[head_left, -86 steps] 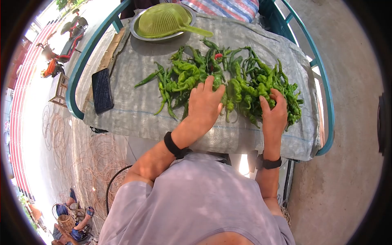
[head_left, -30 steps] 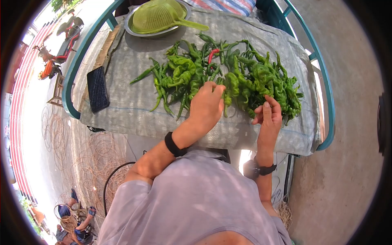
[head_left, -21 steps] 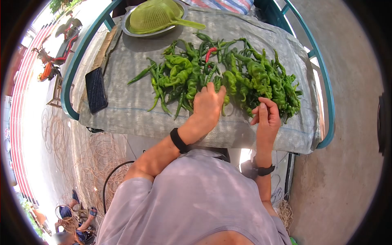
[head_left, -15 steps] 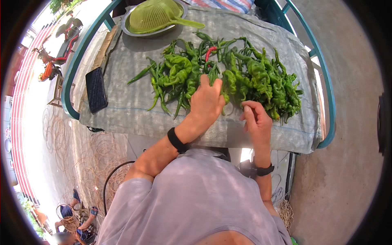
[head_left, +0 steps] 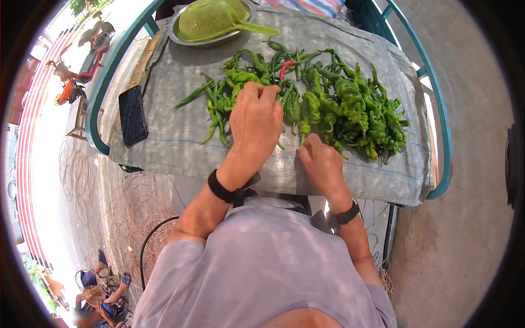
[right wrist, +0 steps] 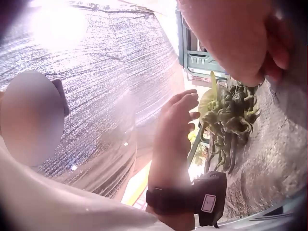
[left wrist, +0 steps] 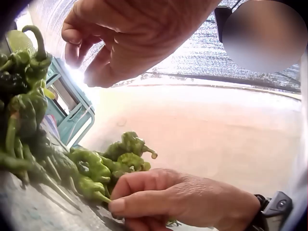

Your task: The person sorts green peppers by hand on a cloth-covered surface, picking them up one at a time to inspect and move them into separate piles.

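Note:
A heap of wrinkled green peppers (head_left: 355,101) lies to the right on the grey woven sheet (head_left: 180,156), and a smaller heap of green peppers (head_left: 221,104) to the left. In the head view my left hand (head_left: 257,117) hovers over the left heap's near side; the left wrist view shows its fingers loosely bent with nothing between them. My right hand (head_left: 324,165) pinches the stem of a light green pepper (head_left: 310,106) between thumb and forefinger, at the right heap's near left edge. One red pepper (head_left: 286,68) lies between the heaps toward the back.
A yellow-green strainer (head_left: 213,21) sits upside down in a metal basin (head_left: 176,35) at the back left. A dark phone (head_left: 133,116) lies near the left edge. Teal rails (head_left: 435,109) bound the sheet's sides. A seated person (head_left: 101,295) is at the lower left.
My left hand has moved left from the middle onto the left heap, uncovering green peppers between the heaps. My right hand has moved left from the right heap's front to a pepper's stem.

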